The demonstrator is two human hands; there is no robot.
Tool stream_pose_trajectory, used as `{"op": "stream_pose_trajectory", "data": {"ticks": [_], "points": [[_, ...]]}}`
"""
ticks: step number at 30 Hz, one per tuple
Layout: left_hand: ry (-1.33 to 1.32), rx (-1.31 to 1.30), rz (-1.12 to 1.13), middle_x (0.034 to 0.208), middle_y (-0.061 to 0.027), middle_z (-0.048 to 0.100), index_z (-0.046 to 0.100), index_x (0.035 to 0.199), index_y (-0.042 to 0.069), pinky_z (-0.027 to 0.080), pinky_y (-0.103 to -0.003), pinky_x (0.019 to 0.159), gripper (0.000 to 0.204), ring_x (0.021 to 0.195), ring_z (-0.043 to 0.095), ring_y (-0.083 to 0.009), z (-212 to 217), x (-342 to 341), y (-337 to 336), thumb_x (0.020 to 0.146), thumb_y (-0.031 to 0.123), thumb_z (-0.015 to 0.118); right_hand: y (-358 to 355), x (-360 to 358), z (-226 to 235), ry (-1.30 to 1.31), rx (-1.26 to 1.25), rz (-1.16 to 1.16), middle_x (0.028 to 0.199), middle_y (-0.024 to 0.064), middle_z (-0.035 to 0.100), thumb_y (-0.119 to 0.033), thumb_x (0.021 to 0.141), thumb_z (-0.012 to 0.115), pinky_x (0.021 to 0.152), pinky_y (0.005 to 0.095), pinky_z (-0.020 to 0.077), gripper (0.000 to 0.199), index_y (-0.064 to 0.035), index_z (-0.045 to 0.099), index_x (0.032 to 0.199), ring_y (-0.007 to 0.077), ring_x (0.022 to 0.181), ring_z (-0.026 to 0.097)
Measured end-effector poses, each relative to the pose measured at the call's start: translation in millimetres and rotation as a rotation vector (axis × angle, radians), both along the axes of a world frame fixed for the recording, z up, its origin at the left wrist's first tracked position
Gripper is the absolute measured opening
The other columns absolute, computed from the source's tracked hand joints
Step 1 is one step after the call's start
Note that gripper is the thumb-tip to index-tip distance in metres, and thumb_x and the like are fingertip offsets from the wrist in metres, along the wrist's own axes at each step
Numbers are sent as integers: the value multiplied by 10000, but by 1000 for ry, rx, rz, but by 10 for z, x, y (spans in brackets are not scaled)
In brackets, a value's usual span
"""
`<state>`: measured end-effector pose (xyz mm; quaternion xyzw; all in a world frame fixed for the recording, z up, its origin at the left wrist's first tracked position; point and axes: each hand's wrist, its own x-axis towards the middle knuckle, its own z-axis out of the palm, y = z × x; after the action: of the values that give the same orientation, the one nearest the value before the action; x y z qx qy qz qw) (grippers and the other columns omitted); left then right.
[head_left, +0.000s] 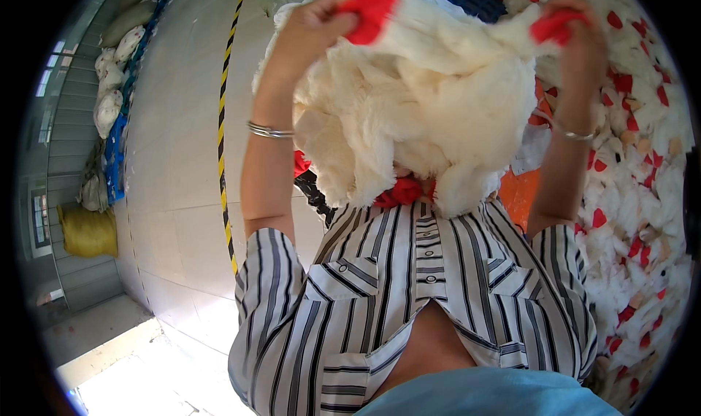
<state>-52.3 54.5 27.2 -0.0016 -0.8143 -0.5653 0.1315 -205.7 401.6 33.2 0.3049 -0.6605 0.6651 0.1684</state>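
I hold a big white fluffy plush toy (pixel 423 102) up in front of my chest with both hands. My left hand (pixel 310 29) grips it at the upper left, by a red patch (pixel 371 11). At the upper right, my right hand (pixel 580 47) is closed on another red part (pixel 553 28). A red piece (pixel 400 192) of the toy hangs at the bottom, just above my striped shirt (pixel 409 292). Each wrist carries a thin metal bracelet.
A large pile of white and red plush toys (pixel 642 197) fills the right side. A yellow-black tape line (pixel 223 139) runs along the pale tiled floor on the left. Farther left lie white sacks (pixel 108 102), a yellow sack (pixel 87 230) and blue crates (pixel 115 160).
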Motion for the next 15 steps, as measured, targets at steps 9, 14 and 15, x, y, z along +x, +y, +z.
{"op": "stream_pose_trajectory", "data": {"ticks": [9, 14, 15], "points": [[-42, 251, -6, 734, 48, 611, 704, 932, 63, 378, -190, 548, 171, 617, 488, -30, -123, 220, 632, 909, 233, 695, -997, 1078, -486, -177, 276, 423, 693, -36, 565, -155, 906, 649, 549, 210, 376, 138, -20, 631, 892, 25, 637, 469], [-28, 293, -51, 748, 25, 635, 706, 1010, 18, 376, -184, 514, 198, 576, 477, -27, -148, 314, 713, 935, 194, 659, -1001, 1119, -429, -359, 204, 378, 681, -57, 535, -154, 911, 646, 521, 194, 346, 147, -10, 627, 890, 6, 607, 435], [-27, 330, -30, 738, 24, 632, 707, 995, 22, 368, -190, 493, 187, 549, 472, -36, -123, 317, 714, 938, 192, 657, -969, 1057, -481, -355, 203, 407, 680, -59, 527, -151, 912, 644, 515, 193, 340, 144, -10, 627, 891, 5, 600, 428]]}}
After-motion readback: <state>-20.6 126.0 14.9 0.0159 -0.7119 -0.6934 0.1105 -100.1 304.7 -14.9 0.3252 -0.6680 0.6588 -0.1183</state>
